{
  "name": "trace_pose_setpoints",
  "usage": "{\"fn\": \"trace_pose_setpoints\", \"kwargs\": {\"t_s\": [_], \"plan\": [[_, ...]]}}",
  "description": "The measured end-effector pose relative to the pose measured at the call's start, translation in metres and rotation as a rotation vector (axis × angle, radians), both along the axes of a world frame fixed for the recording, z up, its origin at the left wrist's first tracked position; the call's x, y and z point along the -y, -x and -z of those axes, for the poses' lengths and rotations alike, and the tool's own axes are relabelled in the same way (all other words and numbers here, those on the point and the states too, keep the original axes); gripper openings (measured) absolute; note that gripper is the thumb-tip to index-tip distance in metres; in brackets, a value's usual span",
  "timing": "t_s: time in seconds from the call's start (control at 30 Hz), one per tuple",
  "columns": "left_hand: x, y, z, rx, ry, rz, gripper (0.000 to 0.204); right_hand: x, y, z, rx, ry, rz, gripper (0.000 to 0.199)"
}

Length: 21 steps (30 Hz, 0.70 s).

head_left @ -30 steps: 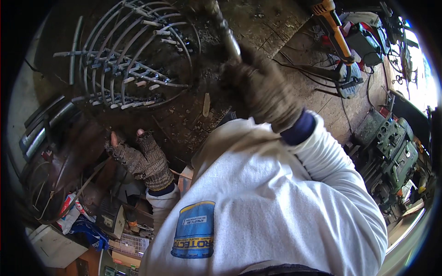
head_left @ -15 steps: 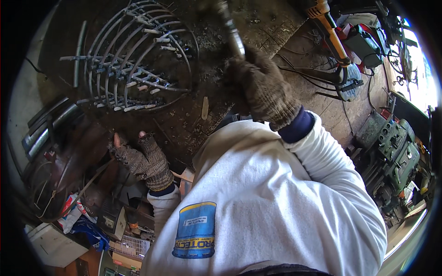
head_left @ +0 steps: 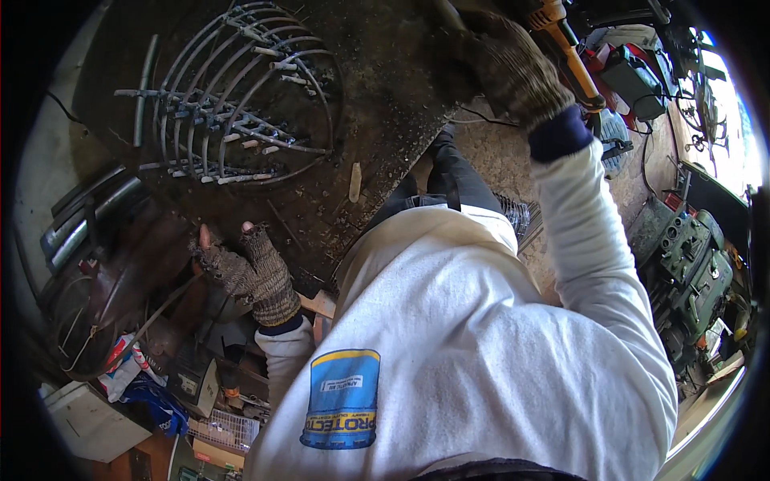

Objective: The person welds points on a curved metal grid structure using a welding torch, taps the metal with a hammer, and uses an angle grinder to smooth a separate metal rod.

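Observation:
My left hand (head_left: 255,275), in a brown knit glove with bare fingertips, is near the bench's edge at the lower left. Its fingers are apart and nothing shows in them. At the top, my gloved right hand (head_left: 517,72) is closed round a rod-like metal tool (head_left: 450,13). Only a short piece of that tool shows, as the picture's upper edge cuts off its far end. On the dark, dirty bench (head_left: 377,96) lies a round frame of bent metal rods (head_left: 233,112), away from both hands. A small flat pale strip (head_left: 354,183) lies between the frame and my body.
A loose metal rod (head_left: 146,90) lies left of the frame, with metal pipes (head_left: 96,216) below it. An orange-and-black power tool (head_left: 571,48) is beside my right hand. Farther right stands a green machine (head_left: 690,264). Boxes and a plastic bag (head_left: 156,401) fill the lower left.
My right hand has moved up and to the right with the metal tool, uncovering the bench's edge and my legs. My left hand has stayed nearly still.

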State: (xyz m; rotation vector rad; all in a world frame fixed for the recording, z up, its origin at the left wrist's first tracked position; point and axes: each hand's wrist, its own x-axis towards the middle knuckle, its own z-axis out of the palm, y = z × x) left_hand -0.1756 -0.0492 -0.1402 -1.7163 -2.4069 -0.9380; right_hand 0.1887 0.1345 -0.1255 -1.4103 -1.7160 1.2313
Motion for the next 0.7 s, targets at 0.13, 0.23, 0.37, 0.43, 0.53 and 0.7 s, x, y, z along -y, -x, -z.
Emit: {"fn": "trace_pose_setpoints", "kwargs": {"t_s": [0.13, 0.23, 0.37, 0.43, 0.53, 0.7], "plan": [[0.005, 0.001, -0.003, -0.094, 0.082, -0.051, 0.059, -0.001, 0.022, -0.062, 0.508, -0.243, -0.139, 0.028], [0.005, 0.000, 0.001, -0.076, 0.060, -0.063, 0.060, 0.014, 0.008, -0.054, 0.401, -0.132, 0.046, 0.033], [0.001, -0.001, 0.003, -0.141, 0.023, -0.043, 0.056, 0.071, -0.009, -0.037, 0.327, -0.409, 0.161, 0.041], [0.010, 0.004, 0.003, -0.230, 0.053, -0.061, 0.057, 0.098, 0.000, -0.041, 0.053, -0.268, 0.094, 0.041], [0.006, -0.004, -0.002, -0.160, 0.015, -0.098, 0.054, 0.108, -0.018, -0.029, -0.022, -0.086, -0.095, 0.046], [0.000, -0.010, -0.007, -0.263, 0.097, -0.119, 0.044, 0.080, -0.050, -0.042, -0.059, -0.078, -0.206, 0.046]]}}
